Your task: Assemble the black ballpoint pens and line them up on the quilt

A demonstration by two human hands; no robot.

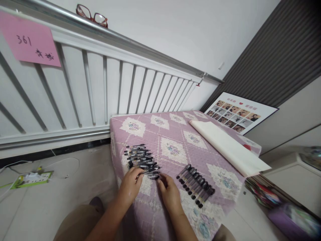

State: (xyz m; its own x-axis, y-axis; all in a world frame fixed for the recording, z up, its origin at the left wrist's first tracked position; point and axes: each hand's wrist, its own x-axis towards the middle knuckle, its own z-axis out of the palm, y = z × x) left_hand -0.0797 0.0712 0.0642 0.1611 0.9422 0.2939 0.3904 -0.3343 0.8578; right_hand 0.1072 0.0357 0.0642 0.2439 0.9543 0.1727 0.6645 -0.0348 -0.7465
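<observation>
A heap of several black-capped pens (140, 156) lies on the left side of a purple patterned cloth (175, 134). A tidy row of several pens (195, 184) lies side by side further right. My left hand (130, 185) rests at the near end of the heap, its fingers curled round one pen (150, 170). My right hand (169, 192) sits just to the right of it. Its fingertips pinch the dark end of that pen or of one beside it; I cannot tell which.
A cream roll of paper (228, 147) lies across the cloth's far right. A framed photo collage (237, 112) leans on the wall behind. A white radiator (100, 87) carries red glasses (91, 15) and a pink note (30, 42). A power strip (31, 179) lies on the floor at left.
</observation>
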